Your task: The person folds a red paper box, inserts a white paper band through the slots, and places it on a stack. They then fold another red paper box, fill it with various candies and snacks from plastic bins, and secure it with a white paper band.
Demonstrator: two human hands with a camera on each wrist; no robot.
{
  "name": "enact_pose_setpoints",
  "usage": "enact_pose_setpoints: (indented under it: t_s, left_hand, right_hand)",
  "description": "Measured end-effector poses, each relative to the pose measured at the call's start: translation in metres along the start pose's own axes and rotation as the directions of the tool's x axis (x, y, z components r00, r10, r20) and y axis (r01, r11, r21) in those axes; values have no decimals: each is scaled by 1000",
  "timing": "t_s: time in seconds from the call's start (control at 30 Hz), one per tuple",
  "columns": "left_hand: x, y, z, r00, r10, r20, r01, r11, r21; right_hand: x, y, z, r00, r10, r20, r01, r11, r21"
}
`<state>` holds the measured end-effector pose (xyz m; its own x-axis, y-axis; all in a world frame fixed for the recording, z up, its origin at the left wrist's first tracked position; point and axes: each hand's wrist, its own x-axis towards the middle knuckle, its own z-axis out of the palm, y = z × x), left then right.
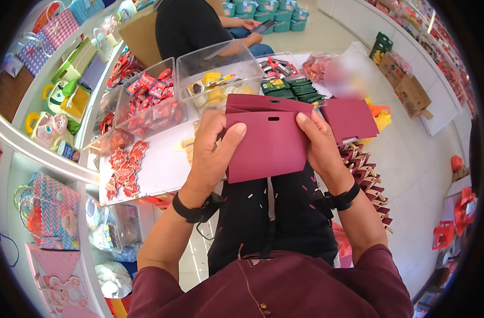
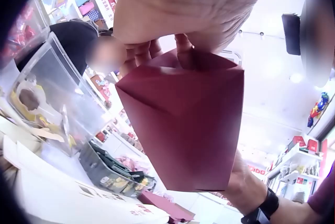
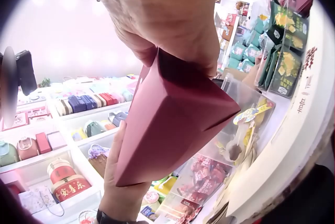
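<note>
A dark red folded paper box or bag (image 1: 267, 151) with a small slot near its upper edge is held up between both hands above the lap. The left hand (image 1: 213, 153) grips its left side, thumb on the near face. At the right side the right hand (image 1: 324, 146) pinches the upper corner, thumb in front. In the left wrist view the box (image 2: 188, 124) tapers down, with left-hand fingers at its top edge. The right wrist view shows a side and folded end of the box (image 3: 167, 119), the right hand (image 3: 167, 19) over its top.
Beyond the hands, a white table (image 1: 162, 175) holds clear bins (image 1: 186, 114) of wrapped snacks, green packets (image 1: 300, 90), red tags (image 1: 126, 169) and more dark red pieces (image 1: 350, 119). Shelves line the left. Another person (image 1: 186, 32) sits across the table.
</note>
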<state>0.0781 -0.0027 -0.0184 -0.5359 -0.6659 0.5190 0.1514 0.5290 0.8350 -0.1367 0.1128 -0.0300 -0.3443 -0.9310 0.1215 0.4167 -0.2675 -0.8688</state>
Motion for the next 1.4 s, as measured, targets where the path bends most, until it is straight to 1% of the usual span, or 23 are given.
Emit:
enact_pose_setpoints:
  t_s: [0.07, 0.17, 0.2, 0.3, 0.4, 0.5, 0.53, 0.63, 0.67, 0.77, 0.87, 0.97, 1.1, 1.17, 1.27, 1.37, 1.4]
  left_hand:
    - [2, 11, 6, 1000, -21, -17, 19, 998, -66]
    - [3, 24, 13, 999, -35, -35, 29, 986, -165]
    - [3, 27, 14, 999, -37, -39, 29, 980, -198]
    - [7, 35, 14, 1000, 16, -27, -17, 999, -43]
    - [8, 39, 12, 998, 22, 62, -23, 1000, 15]
    - [8, 41, 12, 996, 87, 20, -80, 972, -220]
    - [4, 39, 5, 996, 62, 70, -48, 980, -192]
    - [-9, 52, 9, 999, 23, 31, -14, 963, -269]
    - [-11, 52, 7, 999, 14, 50, -2, 970, -244]
    - [-14, 54, 5, 986, -109, 130, 151, 910, -386]
    - [-8, 56, 11, 968, -142, 206, 212, 901, -378]
    - [-15, 45, 18, 916, -293, 274, 397, 762, -511]
    - [-23, 44, 23, 914, -347, 210, 406, 784, -469]
    - [-24, 42, 26, 919, -362, 155, 391, 793, -468]
    - [-25, 29, 27, 906, -416, 78, 411, 819, -402]
    - [-20, 32, 32, 936, -351, -12, 327, 882, -340]
    - [-19, 32, 32, 936, -353, -7, 334, 893, -302]
  right_hand:
    - [-3, -4, 0, 1000, -19, -6, 19, 1000, -5]
    - [-12, -13, 1, 999, 25, 38, -24, 1000, -18]
    - [-15, -14, 4, 999, 16, 27, -16, 1000, -16]
    - [-17, -13, 8, 1000, -3, 9, 3, 1000, -8]
    - [-12, -10, -2, 1000, -26, 14, 26, 1000, 13]
    - [-10, -15, -3, 998, -60, 8, 59, 996, 73]
    - [-11, -20, -3, 997, -73, 0, 73, 992, 98]
    - [-10, -27, -11, 995, -98, -24, 101, 982, 162]
    - [-8, -27, -16, 994, -108, -18, 110, 979, 173]
    - [-6, -27, -19, 993, -121, 1, 119, 978, 172]
    - [-5, -25, -19, 994, -108, 13, 105, 982, 156]
    - [-7, -23, -11, 993, -120, -24, 122, 983, 141]
    - [-9, -23, -7, 993, -107, -51, 113, 982, 154]
    - [-8, -21, -11, 994, -106, -39, 109, 988, 106]
    - [-5, -20, -12, 994, -103, -34, 105, 992, 65]
    - [-2, -21, -7, 993, -106, -53, 109, 992, 57]
    - [-2, -21, -6, 992, -110, -64, 114, 992, 58]
